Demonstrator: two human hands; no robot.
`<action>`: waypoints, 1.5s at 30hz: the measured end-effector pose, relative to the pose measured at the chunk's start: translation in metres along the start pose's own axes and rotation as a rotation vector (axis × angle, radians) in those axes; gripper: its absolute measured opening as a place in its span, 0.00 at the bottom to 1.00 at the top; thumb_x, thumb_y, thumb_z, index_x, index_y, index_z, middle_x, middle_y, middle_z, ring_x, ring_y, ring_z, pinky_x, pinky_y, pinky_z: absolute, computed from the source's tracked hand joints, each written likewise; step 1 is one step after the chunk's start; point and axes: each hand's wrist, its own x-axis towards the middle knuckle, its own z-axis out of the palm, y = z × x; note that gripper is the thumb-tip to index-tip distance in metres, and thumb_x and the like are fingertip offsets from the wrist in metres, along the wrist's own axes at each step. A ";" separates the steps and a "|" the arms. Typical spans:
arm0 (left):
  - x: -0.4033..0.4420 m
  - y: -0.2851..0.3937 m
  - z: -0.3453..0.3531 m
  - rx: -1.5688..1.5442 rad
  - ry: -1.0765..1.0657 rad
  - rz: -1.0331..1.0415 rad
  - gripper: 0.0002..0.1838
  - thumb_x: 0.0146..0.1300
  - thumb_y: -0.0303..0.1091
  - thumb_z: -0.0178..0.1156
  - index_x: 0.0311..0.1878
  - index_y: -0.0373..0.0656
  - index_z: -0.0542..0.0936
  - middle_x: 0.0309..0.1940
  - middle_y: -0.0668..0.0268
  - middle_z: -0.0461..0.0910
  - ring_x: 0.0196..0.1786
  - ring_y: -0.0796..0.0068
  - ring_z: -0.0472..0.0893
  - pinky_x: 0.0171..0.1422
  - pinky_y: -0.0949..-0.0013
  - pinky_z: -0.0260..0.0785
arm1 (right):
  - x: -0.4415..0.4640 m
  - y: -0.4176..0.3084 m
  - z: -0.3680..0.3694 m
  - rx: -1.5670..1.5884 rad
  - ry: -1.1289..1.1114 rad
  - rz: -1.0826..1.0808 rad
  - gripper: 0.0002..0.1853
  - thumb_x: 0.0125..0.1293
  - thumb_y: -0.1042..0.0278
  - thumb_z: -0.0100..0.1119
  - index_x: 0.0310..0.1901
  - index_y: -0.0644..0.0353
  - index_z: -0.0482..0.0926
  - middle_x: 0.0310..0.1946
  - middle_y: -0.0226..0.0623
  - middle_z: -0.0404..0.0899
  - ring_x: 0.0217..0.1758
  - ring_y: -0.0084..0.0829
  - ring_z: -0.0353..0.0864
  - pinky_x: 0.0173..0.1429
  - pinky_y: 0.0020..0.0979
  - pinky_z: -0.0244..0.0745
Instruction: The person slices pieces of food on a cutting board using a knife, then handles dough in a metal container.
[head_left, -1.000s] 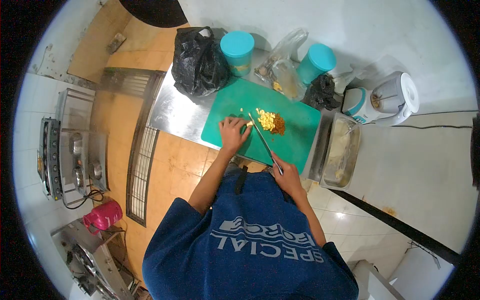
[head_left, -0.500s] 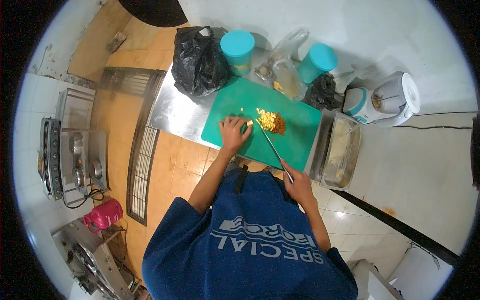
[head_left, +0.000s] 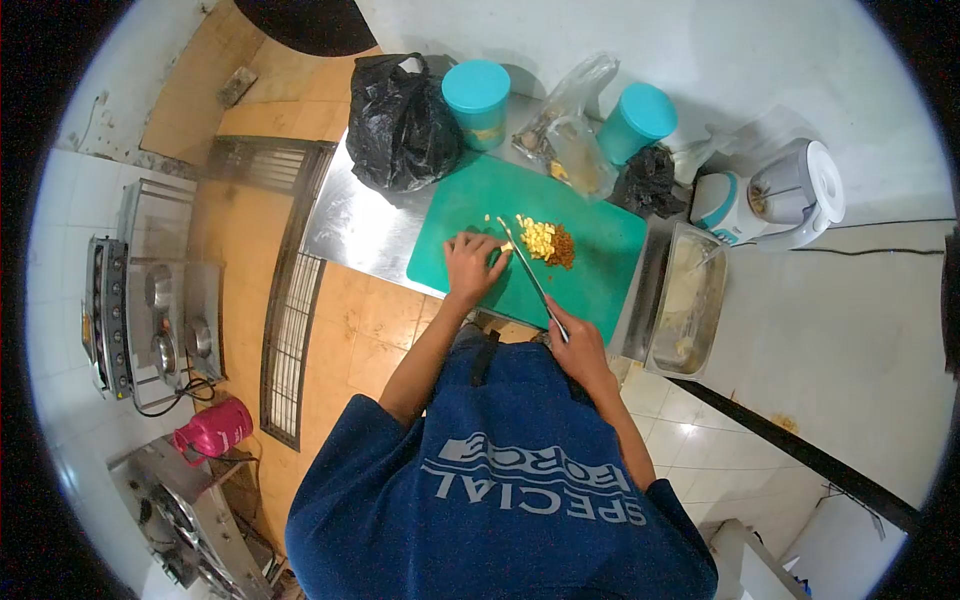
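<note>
On the green cutting board (head_left: 460, 205), my left hand (head_left: 472, 266) has its fingers closed on a small pale yellow piece (head_left: 507, 247). My right hand (head_left: 577, 345) grips the handle of a long knife (head_left: 531, 275), whose blade lies just right of that piece. Beside the blade is a pile of yellow chopped bits (head_left: 536, 238), touching a heap of orange-brown chopped bits (head_left: 562, 248). One tiny bit sits apart, above my left hand.
Behind the board stand a black plastic bag (head_left: 400, 125), two turquoise-lidded containers (head_left: 476, 90) (head_left: 645, 115), clear bags (head_left: 580, 160) and a small black bag (head_left: 652, 182). Rightward are a metal tray (head_left: 655, 345) and a blender (head_left: 790, 195). A pink gas cylinder (head_left: 218, 428) is at left.
Since half a second ago, my right hand has moved forward and left, bringing the knife blade back against the yellow piece. My left hand has stayed almost in place.
</note>
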 end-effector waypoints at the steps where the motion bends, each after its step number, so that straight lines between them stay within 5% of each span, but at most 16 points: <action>1: 0.000 0.000 0.000 0.003 0.002 0.005 0.11 0.62 0.46 0.74 0.43 0.53 0.91 0.45 0.71 0.88 0.54 0.63 0.79 0.61 0.52 0.62 | 0.001 0.001 0.000 0.002 -0.011 0.004 0.27 0.75 0.65 0.59 0.75 0.43 0.77 0.41 0.57 0.88 0.39 0.57 0.88 0.48 0.55 0.82; 8: -0.001 -0.003 0.004 0.026 0.004 0.015 0.11 0.63 0.47 0.74 0.43 0.54 0.91 0.44 0.72 0.88 0.54 0.63 0.79 0.61 0.52 0.63 | -0.008 0.012 0.002 -0.049 0.017 -0.063 0.27 0.75 0.70 0.60 0.74 0.48 0.79 0.39 0.59 0.88 0.37 0.56 0.87 0.46 0.50 0.79; 11: -0.002 -0.003 0.007 0.036 0.025 0.008 0.11 0.62 0.46 0.74 0.42 0.54 0.91 0.43 0.72 0.88 0.53 0.63 0.79 0.60 0.52 0.63 | -0.018 0.009 -0.008 -0.040 -0.036 -0.021 0.27 0.75 0.65 0.59 0.75 0.44 0.77 0.40 0.57 0.88 0.39 0.58 0.88 0.49 0.56 0.82; 21: -0.001 0.003 0.003 0.015 0.028 -0.027 0.12 0.63 0.47 0.74 0.44 0.54 0.91 0.45 0.72 0.88 0.55 0.63 0.79 0.61 0.52 0.63 | -0.024 0.002 -0.018 0.027 -0.032 0.091 0.27 0.75 0.65 0.60 0.74 0.42 0.78 0.46 0.59 0.88 0.44 0.58 0.90 0.53 0.54 0.83; 27: -0.001 0.002 0.003 0.040 0.032 -0.021 0.12 0.63 0.47 0.74 0.46 0.55 0.91 0.48 0.72 0.87 0.56 0.62 0.79 0.61 0.52 0.63 | 0.005 -0.003 0.000 0.018 -0.033 0.070 0.27 0.75 0.65 0.60 0.75 0.42 0.78 0.47 0.57 0.89 0.43 0.57 0.89 0.50 0.53 0.83; 29: -0.001 0.001 0.004 0.052 0.036 -0.023 0.12 0.61 0.47 0.75 0.46 0.56 0.91 0.48 0.72 0.86 0.56 0.62 0.79 0.61 0.52 0.63 | 0.011 0.001 0.009 0.055 0.060 -0.036 0.26 0.76 0.70 0.60 0.74 0.48 0.79 0.45 0.58 0.88 0.39 0.55 0.89 0.45 0.47 0.80; 39: -0.026 -0.011 -0.020 0.069 0.036 -0.082 0.13 0.60 0.46 0.76 0.44 0.54 0.89 0.48 0.72 0.86 0.56 0.62 0.79 0.61 0.52 0.63 | 0.030 -0.001 0.006 0.109 -0.057 -0.075 0.27 0.75 0.64 0.60 0.75 0.43 0.78 0.40 0.58 0.88 0.40 0.59 0.88 0.49 0.54 0.83; 41: -0.031 -0.013 -0.022 0.072 0.060 -0.102 0.12 0.60 0.46 0.76 0.44 0.54 0.89 0.48 0.72 0.86 0.56 0.62 0.79 0.61 0.52 0.62 | 0.036 -0.010 0.004 0.130 -0.146 0.003 0.26 0.77 0.67 0.60 0.75 0.47 0.78 0.36 0.52 0.87 0.28 0.35 0.80 0.43 0.40 0.79; 45: -0.026 -0.011 -0.024 0.074 0.054 -0.110 0.12 0.60 0.46 0.76 0.44 0.54 0.90 0.47 0.72 0.86 0.55 0.62 0.79 0.61 0.52 0.63 | 0.043 0.010 0.018 0.238 -0.114 0.005 0.25 0.80 0.66 0.58 0.77 0.46 0.77 0.32 0.41 0.85 0.27 0.27 0.74 0.40 0.37 0.76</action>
